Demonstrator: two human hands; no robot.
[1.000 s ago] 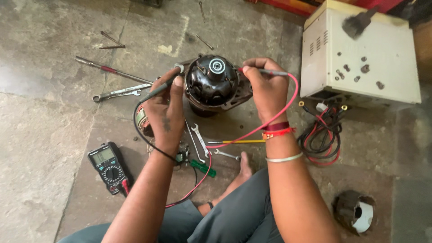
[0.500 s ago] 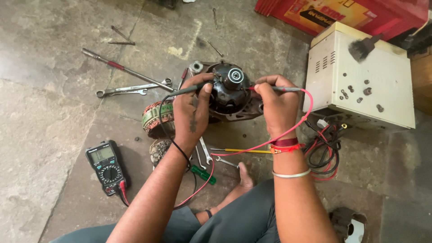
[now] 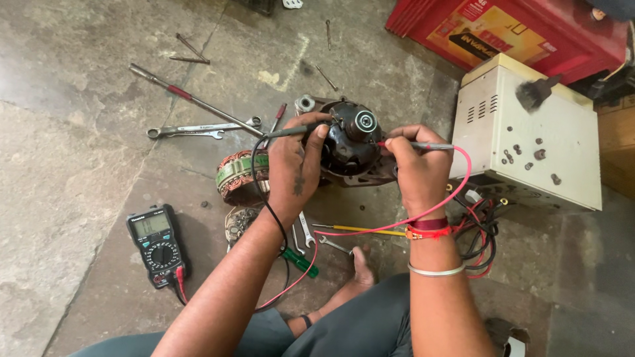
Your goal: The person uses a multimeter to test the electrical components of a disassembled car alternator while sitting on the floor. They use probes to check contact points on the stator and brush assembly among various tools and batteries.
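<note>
— Black probe in the left hand?
— Yes, fingers clamped on it, tip at the dark motor housing mid-floor.
— And the right hand?
— Pinching the red probe against that housing.

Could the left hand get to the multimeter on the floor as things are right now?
Probably yes. The multimeter lies in the open on the floor, just outside the left forearm, nothing on it. But the left hand holds the black probe to the black motor housing.
</note>
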